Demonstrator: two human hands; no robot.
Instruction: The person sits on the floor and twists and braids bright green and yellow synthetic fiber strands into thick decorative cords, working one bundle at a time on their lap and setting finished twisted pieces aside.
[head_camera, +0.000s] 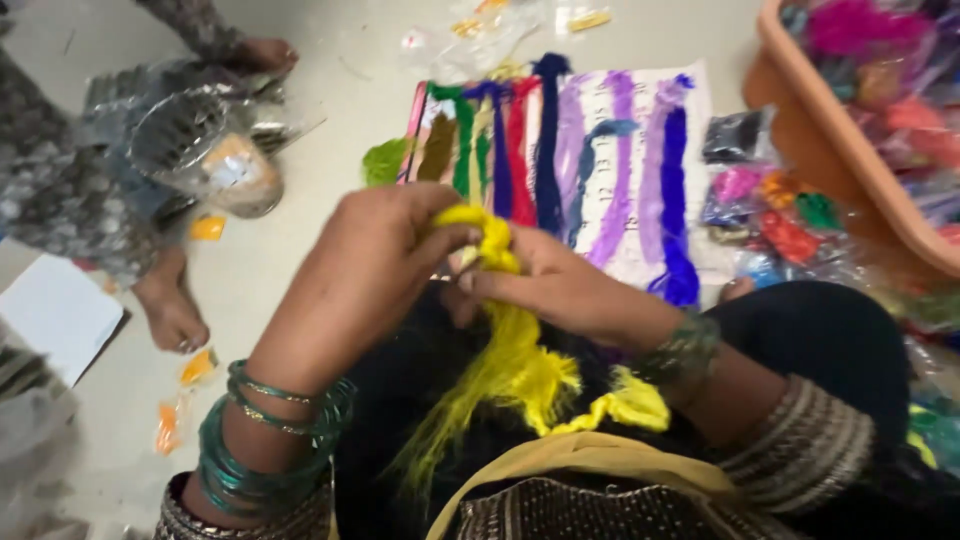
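Observation:
A bundle of bright yellow thread (512, 365) hangs over my dark lap. My left hand (375, 255) pinches its upper bunched end from the left. My right hand (560, 285) grips the same bunch from the right, fingers closed on the strands. Both wrists carry green bangles (270, 440). Loose yellow strands trail down toward my waist.
A white card (640, 170) with rows of coloured thread skeins lies on the floor ahead. An orange plastic basket (850, 150) of packed coloured threads stands at the right. Small thread packets (770, 215) lie beside it. Another person's feet (175, 315) and a clear plastic jar (215, 160) are at the left.

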